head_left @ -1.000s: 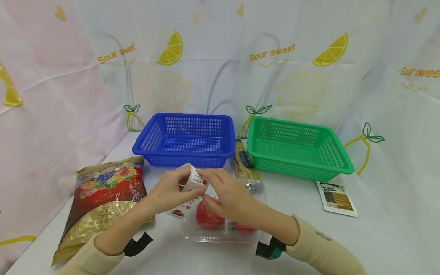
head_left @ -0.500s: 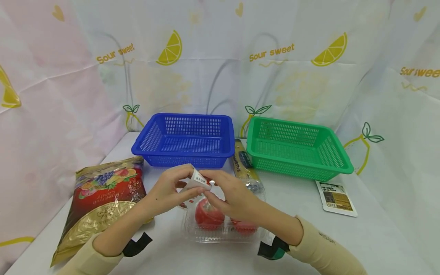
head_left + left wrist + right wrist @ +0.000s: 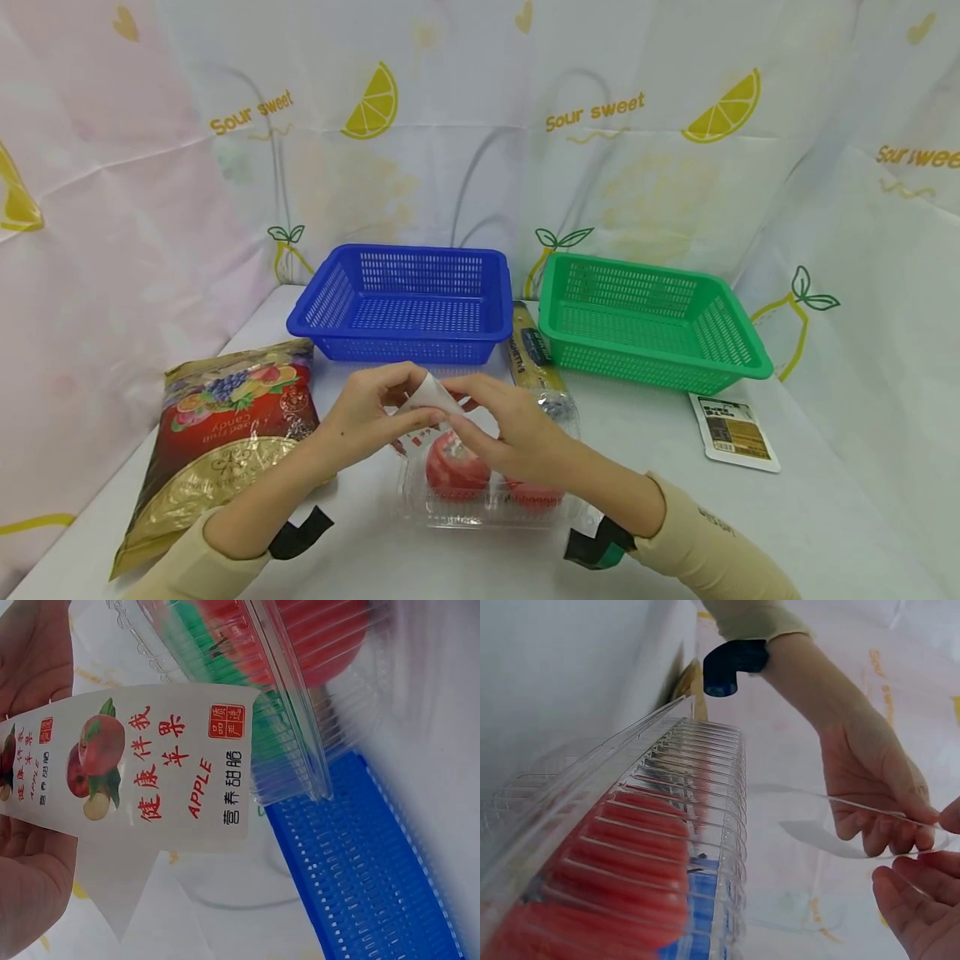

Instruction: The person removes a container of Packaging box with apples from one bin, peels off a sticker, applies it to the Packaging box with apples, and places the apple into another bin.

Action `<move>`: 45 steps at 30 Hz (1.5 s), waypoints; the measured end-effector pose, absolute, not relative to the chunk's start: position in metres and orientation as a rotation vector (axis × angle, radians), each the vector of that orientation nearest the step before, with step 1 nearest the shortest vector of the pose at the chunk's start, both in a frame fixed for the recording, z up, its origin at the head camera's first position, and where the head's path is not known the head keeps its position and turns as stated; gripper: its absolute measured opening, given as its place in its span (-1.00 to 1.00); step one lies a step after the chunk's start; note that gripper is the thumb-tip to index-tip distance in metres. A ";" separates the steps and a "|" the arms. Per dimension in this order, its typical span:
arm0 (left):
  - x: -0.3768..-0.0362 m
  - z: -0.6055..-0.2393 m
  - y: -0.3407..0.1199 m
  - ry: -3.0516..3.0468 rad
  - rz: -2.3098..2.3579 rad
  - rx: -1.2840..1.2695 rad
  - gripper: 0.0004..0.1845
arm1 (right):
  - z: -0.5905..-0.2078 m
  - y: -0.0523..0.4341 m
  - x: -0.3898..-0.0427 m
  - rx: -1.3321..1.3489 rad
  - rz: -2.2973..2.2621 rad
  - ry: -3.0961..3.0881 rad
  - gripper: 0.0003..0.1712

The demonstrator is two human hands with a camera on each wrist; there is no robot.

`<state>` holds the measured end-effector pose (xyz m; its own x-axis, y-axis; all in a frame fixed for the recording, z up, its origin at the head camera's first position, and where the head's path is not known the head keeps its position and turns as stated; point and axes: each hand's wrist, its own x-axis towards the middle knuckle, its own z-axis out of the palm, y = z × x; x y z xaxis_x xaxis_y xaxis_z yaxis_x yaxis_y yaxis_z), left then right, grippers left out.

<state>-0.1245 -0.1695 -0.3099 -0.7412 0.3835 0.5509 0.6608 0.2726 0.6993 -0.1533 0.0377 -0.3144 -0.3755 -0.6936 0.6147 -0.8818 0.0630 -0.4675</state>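
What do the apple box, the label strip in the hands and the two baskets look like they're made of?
Apple box: thin clear plastic, glossy and ribbed; the red apples show through.
Label strip: likely glossy printed paper or film; it bends in a curve and looks thin from the right wrist view.
Blue basket and green basket: rigid moulded plastic with slotted walls and a slight sheen.

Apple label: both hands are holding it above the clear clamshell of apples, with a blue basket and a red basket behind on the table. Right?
Not quite. The second basket is a green basket, not red, as the head view shows. The rest holds: left hand and right hand hold the apple label above the clear clamshell, blue basket behind.
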 end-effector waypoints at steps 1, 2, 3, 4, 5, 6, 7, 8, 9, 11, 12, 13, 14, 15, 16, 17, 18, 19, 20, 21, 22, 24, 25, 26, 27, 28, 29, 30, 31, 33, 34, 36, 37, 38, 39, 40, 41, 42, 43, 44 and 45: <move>-0.125 -0.310 -0.169 -2.268 -1.440 -0.966 -0.81 | -0.314 0.038 -0.153 1.605 1.218 -2.104 -0.66; -0.125 -0.310 -0.169 -2.262 -1.422 -0.973 -0.81 | -0.314 0.038 -0.154 1.606 1.227 -2.095 -0.66; -0.125 -0.310 -0.169 -2.255 -1.402 -0.981 -0.81 | -0.314 0.038 -0.154 1.608 1.229 -2.083 -0.66; -0.125 -0.311 -0.170 -2.251 -1.384 -0.987 -0.80 | -0.314 0.038 -0.154 1.608 1.234 -2.074 -0.66; -0.125 -0.311 -0.170 -2.253 -1.382 -0.989 -0.80 | -0.314 0.038 -0.155 1.608 1.241 -2.066 -0.66; -0.125 -0.312 -0.170 -2.258 -1.383 -0.991 -0.80 | -0.313 0.038 -0.155 1.608 1.245 -2.059 -0.67; -0.124 -0.312 -0.170 -2.267 -1.393 -0.990 -0.80 | -0.314 0.038 -0.156 1.611 1.250 -2.047 -0.67; -0.124 -0.312 -0.170 -2.275 -1.400 -0.990 -0.80 | -0.314 0.039 -0.157 1.612 1.260 -2.041 -0.68; -0.124 -0.313 -0.170 -2.287 -1.407 -0.988 -0.80 | -0.314 0.039 -0.158 1.614 1.271 -2.035 -0.69; -0.123 -0.313 -0.170 -2.313 -1.427 -0.981 -0.80 | -0.314 0.039 -0.160 1.619 1.287 -2.020 -0.71; -0.123 -0.313 -0.170 -2.317 -1.404 -0.988 -0.80 | -0.314 0.040 -0.160 1.622 1.294 -2.015 -0.72; -0.123 -0.313 -0.171 -2.320 -1.376 -0.994 -0.79 | -0.313 0.040 -0.161 1.626 1.296 -2.006 -0.72; -0.123 -0.313 -0.171 -2.319 -1.341 -1.003 -0.78 | -0.313 0.040 -0.162 1.625 1.292 -1.999 -0.73; -0.123 -0.312 -0.171 -2.319 -1.307 -1.013 -0.76 | -0.313 0.041 -0.162 1.619 1.280 -1.996 -0.73; -0.123 -0.311 -0.171 -2.320 -1.281 -1.021 -0.75 | -0.312 0.041 -0.162 1.608 1.265 -1.996 -0.74; -0.122 -0.311 -0.171 -2.318 -1.250 -1.029 -0.74 | -0.312 0.042 -0.163 1.595 1.252 -1.996 -0.74; -0.122 -0.311 -0.171 -2.324 -1.227 -1.034 -0.73 | -0.312 0.042 -0.163 1.576 1.243 -2.006 -0.75; -0.121 -0.311 -0.171 -2.334 -1.219 -1.037 -0.73 | -0.312 0.043 -0.163 1.555 1.228 -2.015 -0.77; -0.120 -0.311 -0.171 -2.347 -1.224 -1.043 -0.74 | -0.312 0.044 -0.163 1.532 1.222 -2.029 -0.78; -0.119 -0.311 -0.172 -2.361 -1.235 -1.046 -0.75 | -0.312 0.045 -0.162 1.510 1.215 -2.045 -0.80; -0.118 -0.311 -0.172 -2.372 -1.252 -1.047 -0.76 | -0.311 0.045 -0.162 1.492 1.209 -2.056 -0.82; -0.118 -0.311 -0.172 -2.384 -1.265 -1.055 -0.77 | -0.311 0.046 -0.162 1.468 1.196 -2.068 -0.85; -0.118 -0.311 -0.172 -2.387 -1.270 -1.058 -0.77 | -0.311 0.047 -0.163 1.462 1.190 -2.066 -0.86; -0.118 -0.311 -0.172 -2.390 -1.274 -1.059 -0.78 | -0.311 0.047 -0.163 1.458 1.188 -2.061 -0.87; -0.118 -0.311 -0.172 -2.394 -1.278 -1.056 -0.78 | -0.310 0.047 -0.163 1.453 1.182 -2.058 -0.88; -0.118 -0.311 -0.172 -2.398 -1.275 -1.053 -0.79 | -0.310 0.047 -0.164 1.451 1.182 -2.055 -0.89; -0.118 -0.311 -0.173 -2.404 -1.273 -1.048 -0.79 | -0.310 0.047 -0.164 1.451 1.185 -2.052 -0.90; -0.118 -0.312 -0.173 -2.410 -1.278 -1.045 -0.80 | -0.310 0.047 -0.164 1.449 1.188 -2.054 -0.91; -0.118 -0.312 -0.173 -2.416 -1.283 -1.044 -0.80 | -0.310 0.048 -0.164 1.446 1.187 -2.059 -0.92; -0.117 -0.312 -0.173 -2.433 -1.315 -1.040 -0.81 | -0.309 0.048 -0.165 1.438 1.180 -2.072 -0.92; -0.117 -0.312 -0.173 -2.442 -1.329 -1.039 -0.81 | -0.309 0.048 -0.165 1.433 1.178 -2.076 -0.93; -0.117 -0.313 -0.174 -2.470 -1.357 -1.019 -0.80 | -0.309 0.049 -0.165 1.422 1.177 -2.082 -0.93; -0.117 -0.313 -0.175 -2.486 -1.361 -1.003 -0.79 | -0.309 0.049 -0.165 1.416 1.173 -2.081 -0.92; -0.117 -0.313 -0.176 -2.504 -1.366 -0.985 -0.78 | -0.309 0.049 -0.165 1.411 1.174 -2.078 -0.92; -0.117 -0.313 -0.177 -2.522 -1.353 -0.967 -0.77 | -0.308 0.049 -0.165 1.404 1.176 -2.075 -0.92; -0.117 -0.314 -0.178 -2.536 -1.349 -0.952 -0.77 | -0.309 0.050 -0.166 1.399 1.177 -2.072 -0.91; -0.117 -0.314 -0.179 -2.549 -1.345 -0.939 -0.77 | -0.309 0.050 -0.166 1.394 1.179 -2.069 -0.91; -0.118 -0.315 -0.180 -2.561 -1.347 -0.928 -0.77 | -0.309 0.050 -0.167 1.389 1.179 -2.066 -0.90; -0.118 -0.315 -0.181 -2.574 -1.359 -0.916 -0.76 | -0.309 0.051 -0.167 1.387 1.182 -2.063 -0.90; -0.118 -0.315 -0.182 -2.584 -1.373 -0.904 -0.76 | -0.309 0.051 -0.168 1.386 1.189 -2.061 -0.89; -0.118 -0.315 -0.183 -2.594 -1.387 -0.889 -0.75 | -0.309 0.052 -0.168 1.386 1.195 -2.060 -0.89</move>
